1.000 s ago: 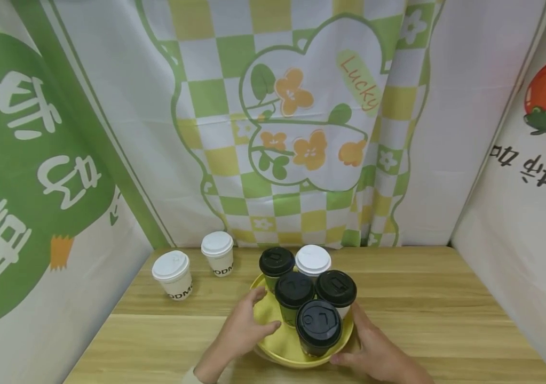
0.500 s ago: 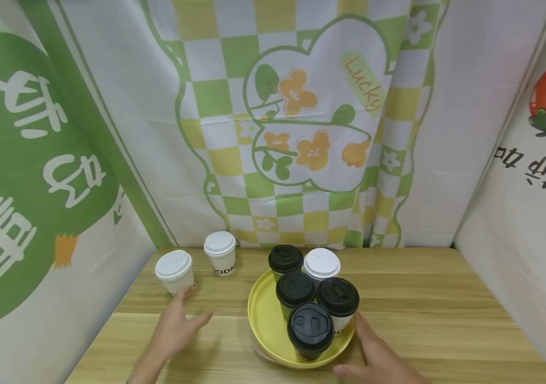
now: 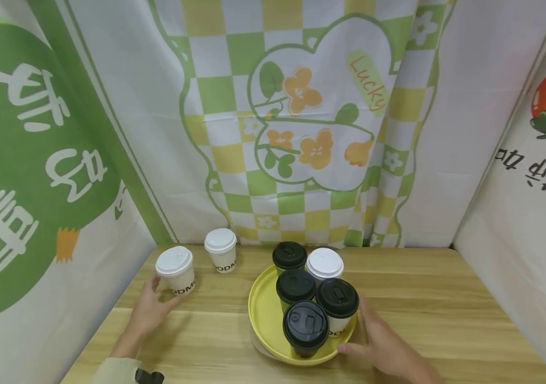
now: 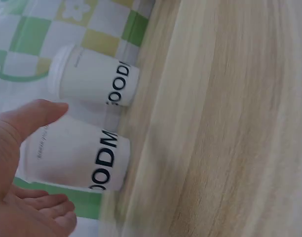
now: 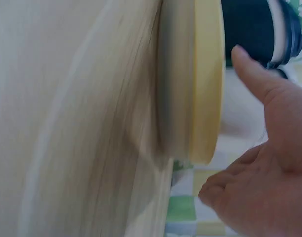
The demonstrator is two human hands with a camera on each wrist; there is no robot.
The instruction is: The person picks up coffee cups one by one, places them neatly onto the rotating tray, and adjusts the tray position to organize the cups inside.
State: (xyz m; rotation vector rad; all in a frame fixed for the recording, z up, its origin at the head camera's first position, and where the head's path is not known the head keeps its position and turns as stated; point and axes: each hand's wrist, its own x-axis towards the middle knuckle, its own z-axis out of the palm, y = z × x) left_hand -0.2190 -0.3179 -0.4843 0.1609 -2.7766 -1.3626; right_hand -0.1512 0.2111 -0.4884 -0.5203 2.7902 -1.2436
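Observation:
My left hand (image 3: 149,313) reaches around a white paper cup (image 3: 176,272) with a white lid, at the left of the table. In the left wrist view, the thumb (image 4: 40,117) lies on one side of this cup and the loosely bent fingers on the other; contact cannot be told. My right hand (image 3: 383,341) is spread at the right rim of a round yellow tray (image 3: 264,320). Its thumb points toward a black cup (image 5: 249,29) in the right wrist view. On the tray stand several black-lidded cups (image 3: 306,326) and one white-lidded cup (image 3: 324,263).
Another white cup (image 3: 221,250) stands upright behind and right of the left one. The wooden table (image 3: 426,288) meets a checkered curtain (image 3: 297,202) at the back. Printed cloth walls (image 3: 532,224) close in both sides. The tray sits slightly raised above the table.
My left hand has gone from the tray's left side across to the left white cup. The front black-lidded cup sits slightly further left. My right hand stays by the tray's right rim.

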